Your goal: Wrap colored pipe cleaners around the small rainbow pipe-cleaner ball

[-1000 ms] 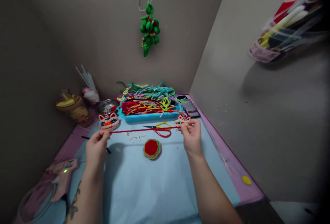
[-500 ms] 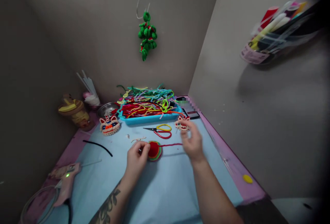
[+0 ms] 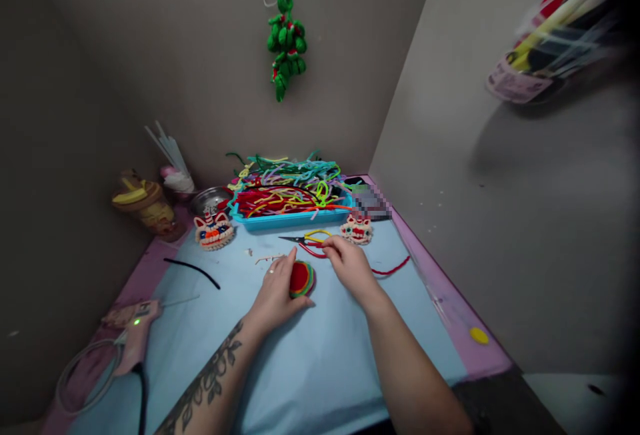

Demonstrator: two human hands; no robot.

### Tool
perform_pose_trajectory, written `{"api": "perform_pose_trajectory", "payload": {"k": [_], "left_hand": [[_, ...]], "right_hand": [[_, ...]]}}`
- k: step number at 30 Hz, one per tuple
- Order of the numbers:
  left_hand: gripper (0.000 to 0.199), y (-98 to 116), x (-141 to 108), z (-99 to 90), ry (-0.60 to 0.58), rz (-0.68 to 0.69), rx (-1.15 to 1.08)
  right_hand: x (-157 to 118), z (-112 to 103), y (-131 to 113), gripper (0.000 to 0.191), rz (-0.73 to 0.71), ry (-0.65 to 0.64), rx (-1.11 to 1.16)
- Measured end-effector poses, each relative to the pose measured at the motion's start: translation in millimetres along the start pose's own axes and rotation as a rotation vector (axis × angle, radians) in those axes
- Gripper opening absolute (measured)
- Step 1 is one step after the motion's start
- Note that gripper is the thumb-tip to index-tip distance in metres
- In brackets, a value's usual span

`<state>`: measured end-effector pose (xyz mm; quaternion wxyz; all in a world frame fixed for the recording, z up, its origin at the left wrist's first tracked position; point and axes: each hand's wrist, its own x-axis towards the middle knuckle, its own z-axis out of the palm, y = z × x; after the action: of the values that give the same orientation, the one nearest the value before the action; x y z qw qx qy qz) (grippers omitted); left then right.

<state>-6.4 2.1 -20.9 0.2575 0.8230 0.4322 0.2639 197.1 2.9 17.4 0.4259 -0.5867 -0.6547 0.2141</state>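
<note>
A round disc (image 3: pixel 302 279), red in the middle with orange and green rings, lies on the blue sheet (image 3: pixel 320 361). Around its left side rests my left hand (image 3: pixel 281 291), thumb and fingers spread apart. Just beyond the disc are scissors (image 3: pixel 311 248) with one yellow and one red handle. My right hand (image 3: pixel 350 269) has its fingertips pinched together at the scissors' handles; what they hold is too small to make out. A dark red strand (image 3: pixel 395 269) extends over the sheet to the right of that hand.
A blue tray (image 3: pixel 280 221) of colourful strips stands at the back, between two lion-like faces (image 3: pixel 214 233), (image 3: pixel 358 229). A glue gun (image 3: pixel 135 335) and black strip (image 3: pixel 193 269) lie left. A metal bowl (image 3: pixel 210 201) sits behind.
My left hand has opened from a pinch and spread beside the disc. My right hand has moved left to the scissors, and the red strand now lies farther right, away from the disc.
</note>
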Motion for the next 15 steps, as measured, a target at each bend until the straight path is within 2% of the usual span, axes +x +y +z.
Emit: {"api": "perform_pose_trajectory", "payload": {"k": [4, 7, 10, 13, 15], "left_hand": [[0.105, 1, 2, 0.6, 0.044, -0.096, -0.204], [0.105, 2, 4, -5.8, 0.159, -0.273, -0.528], [0.096, 4, 6, -13.6, 0.24, -0.421, -0.888], [0.088, 7, 6, -19.1, 0.268, -0.422, -1.157], [0.085, 9, 4, -21.6, 0.25, -0.388, -1.237]], "right_hand": [[-2, 3, -3, 0.015, 0.039, 0.013, 0.053], [-4, 7, -6, 0.013, 0.069, 0.057, 0.181], [-7, 13, -9, 0.014, 0.105, 0.029, 0.359], [-10, 20, -11, 0.017, 0.121, -0.013, 0.502], [-11, 24, -14, 0.015, 0.125, -0.01, 0.54]]}}
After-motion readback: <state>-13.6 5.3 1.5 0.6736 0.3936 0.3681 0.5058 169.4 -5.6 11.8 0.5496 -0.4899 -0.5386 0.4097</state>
